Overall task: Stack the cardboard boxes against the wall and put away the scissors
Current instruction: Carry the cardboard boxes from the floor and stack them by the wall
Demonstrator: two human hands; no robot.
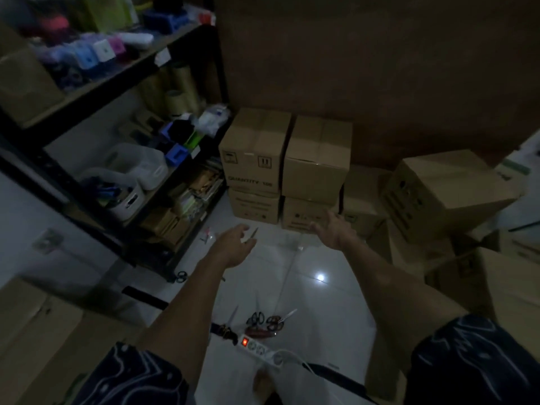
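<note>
Nearest you, a lit power strip (254,347) lies on the tile floor (321,302) with scissors (264,321) loose just beyond it: about three pairs there, a fourth (181,276) by the shelving unit (96,182), though the dark blurs the count. None looks put away. Your left hand (233,242) reaches out, fingers loosely spread; a thin blade-like thing shows at its fingertips, but I cannot tell whether you hold it. Your right hand (334,228) is open and empty. Four stacked boxes (285,168) stand in two columns at the wall (380,68); at least three loose boxes (447,197) to the right remain, I judge.
</note>
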